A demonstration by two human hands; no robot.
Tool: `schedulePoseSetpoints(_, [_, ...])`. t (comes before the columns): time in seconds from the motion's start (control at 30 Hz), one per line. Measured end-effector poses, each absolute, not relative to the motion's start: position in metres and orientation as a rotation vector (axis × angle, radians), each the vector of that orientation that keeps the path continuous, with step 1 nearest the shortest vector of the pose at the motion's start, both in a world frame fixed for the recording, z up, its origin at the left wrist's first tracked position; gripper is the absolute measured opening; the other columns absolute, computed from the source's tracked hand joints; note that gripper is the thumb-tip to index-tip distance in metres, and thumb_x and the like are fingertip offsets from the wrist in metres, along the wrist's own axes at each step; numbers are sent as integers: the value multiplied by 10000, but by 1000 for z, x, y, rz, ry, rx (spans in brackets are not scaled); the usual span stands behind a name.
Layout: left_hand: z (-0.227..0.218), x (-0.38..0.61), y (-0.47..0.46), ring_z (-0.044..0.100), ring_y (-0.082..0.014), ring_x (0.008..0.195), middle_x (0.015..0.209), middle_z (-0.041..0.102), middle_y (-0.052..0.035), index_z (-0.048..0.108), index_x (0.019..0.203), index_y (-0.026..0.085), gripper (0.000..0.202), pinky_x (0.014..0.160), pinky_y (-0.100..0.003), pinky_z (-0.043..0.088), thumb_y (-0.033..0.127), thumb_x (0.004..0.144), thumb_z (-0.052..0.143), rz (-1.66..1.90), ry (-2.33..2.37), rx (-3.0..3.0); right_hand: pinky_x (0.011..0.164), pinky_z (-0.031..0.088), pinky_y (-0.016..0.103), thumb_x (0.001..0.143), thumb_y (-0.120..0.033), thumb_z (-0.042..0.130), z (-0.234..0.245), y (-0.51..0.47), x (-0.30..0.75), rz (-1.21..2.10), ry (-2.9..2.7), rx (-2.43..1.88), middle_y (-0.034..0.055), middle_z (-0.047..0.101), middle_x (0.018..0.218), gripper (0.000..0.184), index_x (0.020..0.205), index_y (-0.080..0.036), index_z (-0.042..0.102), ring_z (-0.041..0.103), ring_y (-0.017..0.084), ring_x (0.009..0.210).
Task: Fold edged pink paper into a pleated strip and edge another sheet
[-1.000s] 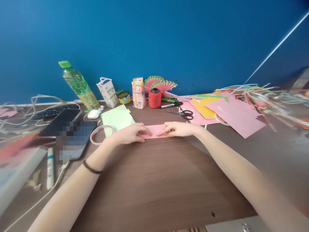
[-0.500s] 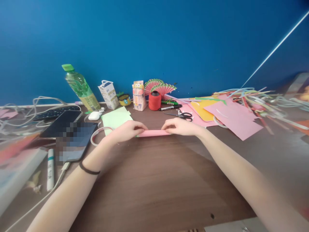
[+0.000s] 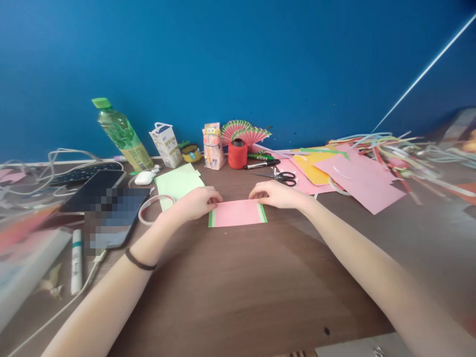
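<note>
Left hand (image 3: 195, 203) grips the far left corner of the pink sheet (image 3: 237, 213), fingers curled over its edge with the thumb tucked under them. Its wrist wears a thin black band (image 3: 139, 260). The right hand (image 3: 277, 194) holds the far right corner in the same way, knuckles up and fingertips bent down onto the paper. Both hands are closed on the sheet, one at each end of its far edge, and the bare pink middle shows between and just below them.

The pink sheet lies flat on the brown worktop (image 3: 238, 287), straight in front of the red thread spool (image 3: 237, 153) on the person's side, well apart from it. A narrow green strip runs along each short end of the sheet.

Just left of the red thread spool stands a small printed carton (image 3: 213, 146), and behind the spool, against the blue wall, two folded paper fans (image 3: 245, 133) are spread open. To the spool's right lie a black marker (image 3: 262, 164) and black-handled scissors (image 3: 284, 176), then a loose heap of pink and yellow paper (image 3: 360, 181). Farther left of the spool are a milk carton (image 3: 165, 144) and a green-capped bottle (image 3: 121, 134), which leans. A pale green sheet (image 3: 178, 182) lies left of the spool and nearer the person, just beyond the left hand, with a tape ring (image 3: 156, 208) and a dark phone (image 3: 111, 213) farther left.
</note>
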State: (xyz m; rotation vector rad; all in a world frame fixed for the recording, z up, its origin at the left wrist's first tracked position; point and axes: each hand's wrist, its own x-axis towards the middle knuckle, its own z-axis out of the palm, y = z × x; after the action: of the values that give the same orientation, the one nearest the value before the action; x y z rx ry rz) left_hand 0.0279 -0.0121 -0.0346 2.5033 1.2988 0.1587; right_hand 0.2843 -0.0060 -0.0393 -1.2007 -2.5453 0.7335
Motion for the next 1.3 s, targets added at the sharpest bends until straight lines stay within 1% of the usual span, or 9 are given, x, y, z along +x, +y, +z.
schedulePoseSetpoints(0.13, [-33, 30, -14, 569, -150, 725, 816, 633, -27, 622, 852, 179, 207, 657, -250, 425, 194, 735, 451, 96, 1310, 2542, 694, 414, 259, 770, -178, 512, -43, -5, 284, 614, -2603, -1188, 47, 626, 893, 173, 884, -171, 641, 562, 149, 788])
schedulePoseSetpoints(0.23, [-33, 33, -16, 561, -158, 713, 798, 628, -22, 597, 820, 182, 156, 631, -258, 408, 221, 733, 473, 78, 1344, 2557, 672, 398, 253, 764, -172, 519, -44, -6, 282, 562, -2605, -1211, 40, 625, 860, 145, 855, -170, 630, 549, 145, 769])
schedulePoseSetpoints(0.4, [-35, 36, -16, 546, -157, 689, 763, 619, -11, 569, 774, 194, 126, 608, -256, 389, 230, 753, 450, 81, 1415, 2495, 628, 375, 236, 754, -155, 536, -44, -6, 278, 578, -2594, -1210, 26, 608, 773, 75, 780, -157, 607, 526, 129, 702])
schedulePoseSetpoints(0.6, [-36, 33, -13, 545, -149, 679, 744, 617, -7, 566, 772, 193, 122, 609, -245, 386, 226, 753, 449, 69, 1337, 2485, 617, 362, 232, 746, -86, 490, -43, -7, 279, 612, -2620, -1174, 21, 606, 762, 134, 771, -159, 599, 518, 128, 698])
schedulePoseSetpoints(0.83, [-32, 34, -14, 541, -151, 672, 737, 616, -5, 557, 749, 199, 123, 596, -245, 371, 215, 749, 435, 37, 1326, 2539, 666, 373, 244, 761, -73, 478, -43, -7, 280, 572, -2650, -1122, 30, 610, 808, 161, 790, -162, 609, 527, 138, 748])
schedulePoseSetpoints(0.93, [-30, 33, -16, 540, -148, 666, 737, 615, -2, 551, 746, 201, 117, 582, -243, 366, 206, 743, 434, 16, 1323, 2544, 681, 368, 251, 777, -58, 455, -44, -8, 277, 421, -2695, -1095, 40, 594, 811, 187, 786, -159, 613, 525, 147, 778])
schedulePoseSetpoints(1.03, [-31, 32, -15, 539, -146, 660, 737, 612, -5, 551, 749, 200, 111, 570, -241, 365, 210, 736, 441, 4, 1359, 2533, 694, 368, 266, 814, -85, 432, -46, -9, 275, 264, -2695, -1113, 56, 586, 829, 208, 813, -161, 626, 525, 164, 818])
schedulePoseSetpoints(1.17, [-33, 30, -13, 542, -145, 669, 742, 615, 1, 558, 755, 205, 103, 571, -238, 367, 241, 723, 467, 17, 1420, 2508, 741, 393, 267, 816, -162, 485, -45, -7, 280, 499, -2634, -1128, 43, 618, 901, 173, 879, -181, 646, 555, 153, 830])
schedulePoseSetpoints(1.3, [-32, 29, -13, 546, -143, 671, 745, 615, 1, 566, 759, 204, 110, 575, -235, 371, 247, 719, 473, 30, 1420, 2507, 755, 414, 269, 802, -176, 493, -39, -6, 285, 657, -2577, -1174, 39, 635, 955, 196, 919, -186, 650, 573, 152, 848])
